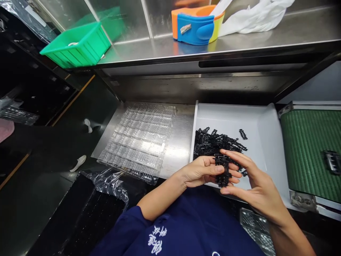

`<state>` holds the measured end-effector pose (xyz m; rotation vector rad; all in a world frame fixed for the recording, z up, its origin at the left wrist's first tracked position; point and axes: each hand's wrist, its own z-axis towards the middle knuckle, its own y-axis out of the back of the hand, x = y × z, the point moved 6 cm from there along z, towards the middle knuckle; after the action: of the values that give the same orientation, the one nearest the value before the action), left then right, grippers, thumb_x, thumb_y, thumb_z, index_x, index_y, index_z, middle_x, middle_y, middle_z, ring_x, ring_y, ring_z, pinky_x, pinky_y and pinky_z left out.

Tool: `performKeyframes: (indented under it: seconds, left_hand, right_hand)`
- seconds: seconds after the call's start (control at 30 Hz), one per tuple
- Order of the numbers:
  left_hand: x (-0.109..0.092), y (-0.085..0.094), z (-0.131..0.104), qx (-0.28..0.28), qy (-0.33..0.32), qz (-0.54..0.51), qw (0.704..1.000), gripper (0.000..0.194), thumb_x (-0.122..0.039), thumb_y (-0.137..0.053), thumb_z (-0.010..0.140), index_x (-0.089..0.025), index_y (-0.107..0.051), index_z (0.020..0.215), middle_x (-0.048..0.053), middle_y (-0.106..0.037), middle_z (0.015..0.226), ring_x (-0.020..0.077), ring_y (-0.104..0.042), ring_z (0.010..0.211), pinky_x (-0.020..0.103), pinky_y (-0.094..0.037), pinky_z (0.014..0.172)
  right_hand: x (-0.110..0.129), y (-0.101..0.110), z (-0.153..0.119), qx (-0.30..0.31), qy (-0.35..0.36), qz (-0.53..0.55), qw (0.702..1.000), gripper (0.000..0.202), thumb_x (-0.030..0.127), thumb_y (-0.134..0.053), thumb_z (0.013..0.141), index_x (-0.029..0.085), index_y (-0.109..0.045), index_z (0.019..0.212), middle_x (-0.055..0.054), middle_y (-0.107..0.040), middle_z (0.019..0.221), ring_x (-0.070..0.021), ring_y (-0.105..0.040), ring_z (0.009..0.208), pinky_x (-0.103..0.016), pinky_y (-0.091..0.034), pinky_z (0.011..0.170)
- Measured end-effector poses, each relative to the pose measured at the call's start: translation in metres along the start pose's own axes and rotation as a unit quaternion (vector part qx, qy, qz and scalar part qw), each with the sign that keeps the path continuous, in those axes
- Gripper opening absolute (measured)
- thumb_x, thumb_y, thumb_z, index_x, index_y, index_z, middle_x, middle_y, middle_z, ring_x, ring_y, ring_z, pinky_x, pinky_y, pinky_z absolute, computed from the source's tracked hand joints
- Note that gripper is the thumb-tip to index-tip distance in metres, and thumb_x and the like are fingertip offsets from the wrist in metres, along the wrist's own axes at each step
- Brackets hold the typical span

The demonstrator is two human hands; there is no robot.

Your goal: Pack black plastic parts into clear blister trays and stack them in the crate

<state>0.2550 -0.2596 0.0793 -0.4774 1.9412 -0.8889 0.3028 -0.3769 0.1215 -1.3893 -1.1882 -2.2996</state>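
Observation:
A small bunch of black plastic frame-like parts (222, 174) is held upright in front of my body. My left hand (204, 170) pinches it, thumb on the near face and fingers behind. Around its right side curves my right hand (255, 181), with fingertips at the upper end and thumb at the lower end. Behind my hands, a heap of similar black plastic parts (213, 140) lies in a white tray (263, 121), partly hidden by my fingers. One loose black part (243, 134) rests apart from the heap.
Clear plastic blister trays (141, 131) are stacked on the metal table at left. A green conveyor belt (306, 142) at right carries another black part (333, 161). On the shelf above stand a green bin (80, 46), a blue-orange container (195, 30) and white cloth (255, 17).

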Motion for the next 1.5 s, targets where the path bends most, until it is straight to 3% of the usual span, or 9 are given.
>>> performKeyframes:
  seconds: [0.3,0.4,0.57,0.67,0.83,0.93,1.17,1.33,1.5]
  left_hand:
    - [0.018,-0.013,0.036,0.012,0.036,0.048,0.998,0.058,-0.043,-0.094,0.056,-0.012,-0.073,0.100,0.016,-0.076,0.101,0.0204,-0.073,0.084,0.028,-0.053,0.076]
    - [0.027,-0.018,0.048,-0.005,0.040,0.029,0.999,0.052,-0.041,-0.094,0.057,-0.012,-0.073,0.094,0.013,-0.076,0.094,0.0181,-0.072,0.079,0.029,-0.053,0.077]
    - [0.032,-0.023,0.063,-0.033,0.019,0.012,0.999,0.051,-0.040,-0.093,0.059,-0.013,-0.073,0.097,0.013,-0.075,0.101,0.0182,-0.072,0.086,0.031,-0.053,0.083]
    - [0.029,-0.019,0.069,-0.041,0.011,0.034,0.998,0.054,-0.040,-0.092,0.061,-0.014,-0.072,0.104,0.014,-0.074,0.112,0.0194,-0.072,0.089,0.032,-0.052,0.086]
    - [0.020,-0.002,0.069,-0.016,0.036,0.102,0.994,0.053,-0.041,-0.092,0.061,-0.013,-0.073,0.102,0.013,-0.075,0.104,0.0191,-0.071,0.091,0.033,-0.051,0.088]
    - [0.025,0.004,0.059,0.042,0.100,0.145,0.984,0.053,-0.041,-0.093,0.056,-0.014,-0.075,0.098,0.008,-0.076,0.097,0.0159,-0.070,0.088,0.028,-0.051,0.086]
    - [0.034,0.015,0.031,0.024,0.111,0.093,0.989,0.059,-0.043,-0.094,0.054,-0.015,-0.074,0.102,0.008,-0.076,0.097,0.0162,-0.072,0.085,0.029,-0.052,0.089]
    - [0.031,0.022,0.018,-0.024,0.071,0.019,0.997,0.058,-0.041,-0.093,0.056,-0.014,-0.074,0.103,0.011,-0.076,0.102,0.0180,-0.073,0.087,0.029,-0.054,0.085]
    - [0.029,0.022,0.011,-0.024,0.078,-0.004,0.997,0.053,-0.039,-0.093,0.058,-0.013,-0.074,0.100,0.011,-0.076,0.099,0.0183,-0.073,0.086,0.028,-0.055,0.081]
  right_hand:
    - [-0.025,0.030,-0.022,0.011,-0.039,-0.072,0.997,0.072,0.055,-0.075,0.081,0.035,-0.049,0.145,-0.007,-0.057,0.143,-0.0305,-0.048,0.138,-0.050,-0.042,0.113]
    - [-0.056,0.063,-0.031,-0.030,-0.103,-0.090,0.990,0.061,0.060,-0.068,0.084,0.032,-0.058,0.137,-0.007,-0.064,0.134,-0.0307,-0.060,0.122,-0.049,-0.049,0.103]
    - [-0.126,0.164,-0.060,-0.223,-0.306,-0.365,0.851,0.052,0.061,-0.051,0.090,0.018,-0.067,0.114,-0.022,-0.068,0.109,-0.0413,-0.063,0.099,-0.054,-0.050,0.079]
    - [-0.135,0.180,-0.063,-0.192,-0.310,-0.370,0.855,0.048,0.056,-0.047,0.090,0.016,-0.070,0.103,-0.023,-0.069,0.097,-0.0406,-0.064,0.091,-0.052,-0.049,0.073]
    - [-0.072,0.119,-0.048,0.012,-0.183,-0.175,0.967,0.033,0.056,-0.056,0.088,0.030,-0.075,0.091,-0.005,-0.075,0.102,-0.0260,-0.070,0.086,-0.036,-0.055,0.070]
    - [-0.033,0.072,-0.039,0.105,-0.126,-0.088,0.982,0.029,0.055,-0.056,0.091,0.033,-0.075,0.096,-0.001,-0.075,0.104,-0.0238,-0.072,0.092,-0.031,-0.058,0.067]
    - [-0.024,0.034,-0.030,-0.028,-0.154,-0.125,0.980,0.036,0.059,-0.059,0.091,0.028,-0.069,0.109,-0.002,-0.076,0.098,-0.0238,-0.074,0.087,-0.034,-0.060,0.075]
    - [-0.001,0.009,-0.032,-0.030,-0.026,-0.157,0.987,0.071,0.051,-0.065,0.091,0.030,-0.038,0.153,-0.006,-0.061,0.140,-0.0283,-0.065,0.120,-0.042,-0.055,0.101]
    - [0.005,0.000,-0.031,-0.008,-0.020,-0.153,0.988,0.079,0.047,-0.060,0.095,0.030,-0.020,0.161,-0.006,-0.058,0.145,-0.0284,-0.061,0.126,-0.042,-0.057,0.100]
